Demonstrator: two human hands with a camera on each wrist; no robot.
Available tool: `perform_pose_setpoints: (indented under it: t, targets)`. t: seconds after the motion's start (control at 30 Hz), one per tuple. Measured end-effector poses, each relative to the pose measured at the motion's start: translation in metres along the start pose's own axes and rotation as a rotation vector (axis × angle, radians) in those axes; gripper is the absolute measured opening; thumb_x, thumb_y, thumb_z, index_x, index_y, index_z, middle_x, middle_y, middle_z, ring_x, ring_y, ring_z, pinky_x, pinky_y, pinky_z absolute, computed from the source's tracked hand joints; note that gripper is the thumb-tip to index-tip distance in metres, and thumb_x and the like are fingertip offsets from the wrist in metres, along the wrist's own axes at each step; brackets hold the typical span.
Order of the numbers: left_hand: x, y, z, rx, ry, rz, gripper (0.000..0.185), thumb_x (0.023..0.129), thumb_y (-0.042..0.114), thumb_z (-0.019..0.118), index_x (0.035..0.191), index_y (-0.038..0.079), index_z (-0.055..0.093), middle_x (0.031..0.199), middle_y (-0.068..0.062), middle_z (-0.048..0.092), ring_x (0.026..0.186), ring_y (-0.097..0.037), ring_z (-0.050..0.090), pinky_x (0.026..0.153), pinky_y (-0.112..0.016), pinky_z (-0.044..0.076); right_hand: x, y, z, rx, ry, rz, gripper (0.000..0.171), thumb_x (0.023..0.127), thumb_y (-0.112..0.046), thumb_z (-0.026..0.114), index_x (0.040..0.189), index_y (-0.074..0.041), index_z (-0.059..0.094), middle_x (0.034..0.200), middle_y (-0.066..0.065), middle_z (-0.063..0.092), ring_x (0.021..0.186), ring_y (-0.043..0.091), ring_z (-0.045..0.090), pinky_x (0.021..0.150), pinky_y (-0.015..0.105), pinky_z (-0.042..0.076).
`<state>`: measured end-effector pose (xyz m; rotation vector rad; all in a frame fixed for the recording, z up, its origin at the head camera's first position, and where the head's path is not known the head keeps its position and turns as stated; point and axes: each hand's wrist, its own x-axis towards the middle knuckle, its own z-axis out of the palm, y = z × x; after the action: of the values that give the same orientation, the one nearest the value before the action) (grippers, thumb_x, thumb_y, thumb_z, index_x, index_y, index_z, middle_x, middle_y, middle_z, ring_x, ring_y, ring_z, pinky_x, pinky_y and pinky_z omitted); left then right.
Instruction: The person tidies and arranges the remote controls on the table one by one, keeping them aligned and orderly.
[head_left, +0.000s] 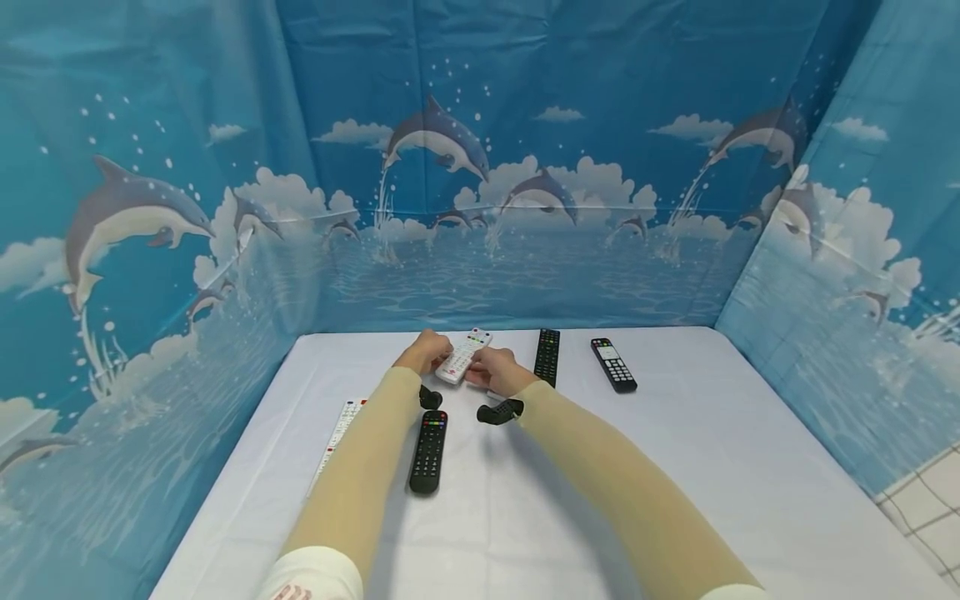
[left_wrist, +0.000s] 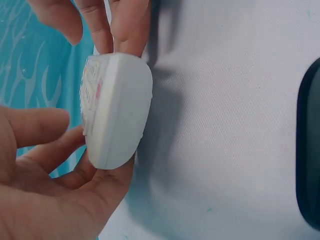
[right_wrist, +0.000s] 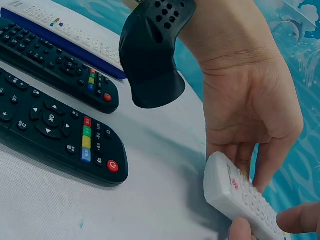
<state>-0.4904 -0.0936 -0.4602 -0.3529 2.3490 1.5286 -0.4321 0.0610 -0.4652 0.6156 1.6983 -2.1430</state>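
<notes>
Head view: holding a white remote (head_left: 464,356) above the far middle of the white worktop (head_left: 675,467), left hand (head_left: 425,351) gripping its near-left side, right hand (head_left: 495,369) closing on its near end. Lying on the worktop: a black remote (head_left: 429,451) nearer, between the forearms; another white remote (head_left: 339,431) partly hidden at the left forearm; two more black remotes (head_left: 547,357) (head_left: 613,364) to the right, well apart from the hands. Left wrist view: cradling the white remote's (left_wrist: 117,107) rounded end edge-on in curled fingers (left_wrist: 47,127), with the other hand's fingertips (left_wrist: 131,27) pinching from above. Right wrist view: left-hand fingers (right_wrist: 260,145) wrapping the white remote (right_wrist: 242,200), right fingertips (right_wrist: 300,217) touching its button face.
</notes>
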Motion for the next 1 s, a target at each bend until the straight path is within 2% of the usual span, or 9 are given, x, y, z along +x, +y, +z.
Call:
perform_pose_setpoints:
  t: [0.17,0.33,0.6,0.77,0.87,1.0]
  targets:
    - [0.002,-0.004,-0.001,0.004,0.011,-0.026,0.026,0.096,0.001,0.06,0.121,-0.005,0.064,0.104,-0.013,0.063,0.077,-0.02,0.055,0.06,-0.029,0.047,0.0,0.004,0.003,-0.015,-0.006,-0.018,0.05,0.094,-0.001,0.058,0.143,0.004,0.046,0.123,0.023,0.063,0.098,0.026,0.07,0.092,0.034,0.056]
    - [0.003,-0.007,-0.003,-0.077,0.003,-0.062,0.03,0.095,-0.002,0.061,0.124,-0.001,0.067,0.114,-0.014,0.065,0.088,-0.02,0.064,0.067,-0.029,0.057,-0.004,0.003,0.003,-0.06,0.013,-0.037,0.05,0.094,-0.002,0.059,0.141,0.004,0.046,0.119,0.022,0.062,0.097,0.027,0.07,0.086,0.034,0.059]
    - [-0.011,-0.003,-0.011,-0.171,-0.072,-0.018,0.03,0.095,-0.003,0.063,0.125,0.0,0.067,0.117,-0.016,0.065,0.098,-0.026,0.068,0.08,-0.036,0.06,-0.009,-0.002,0.003,-0.151,0.019,-0.08,0.046,0.094,-0.004,0.061,0.139,0.001,0.052,0.116,0.02,0.065,0.096,0.026,0.07,0.088,0.036,0.058]
    - [-0.028,0.002,-0.017,-0.238,-0.167,0.014,0.039,0.098,-0.005,0.057,0.137,0.0,0.059,0.132,-0.019,0.058,0.114,-0.031,0.063,0.096,-0.04,0.054,-0.017,-0.006,0.0,-0.209,-0.018,-0.155,0.043,0.098,-0.005,0.059,0.14,-0.002,0.054,0.114,0.018,0.063,0.093,0.025,0.068,0.085,0.037,0.059]
    - [-0.034,0.006,-0.019,-0.235,-0.188,0.027,0.043,0.098,-0.005,0.057,0.14,0.002,0.057,0.134,-0.018,0.057,0.113,-0.031,0.063,0.095,-0.04,0.054,-0.021,-0.009,-0.003,-0.216,-0.059,-0.183,0.038,0.1,-0.005,0.059,0.138,-0.003,0.055,0.116,0.018,0.063,0.092,0.025,0.068,0.086,0.039,0.058]
    - [-0.04,0.008,-0.022,-0.216,-0.187,0.043,0.047,0.096,-0.005,0.059,0.142,0.004,0.056,0.131,-0.017,0.059,0.107,-0.029,0.066,0.089,-0.038,0.058,-0.025,-0.012,-0.006,-0.233,-0.073,-0.204,0.036,0.1,-0.006,0.06,0.136,-0.005,0.056,0.116,0.017,0.065,0.093,0.026,0.069,0.09,0.043,0.057]
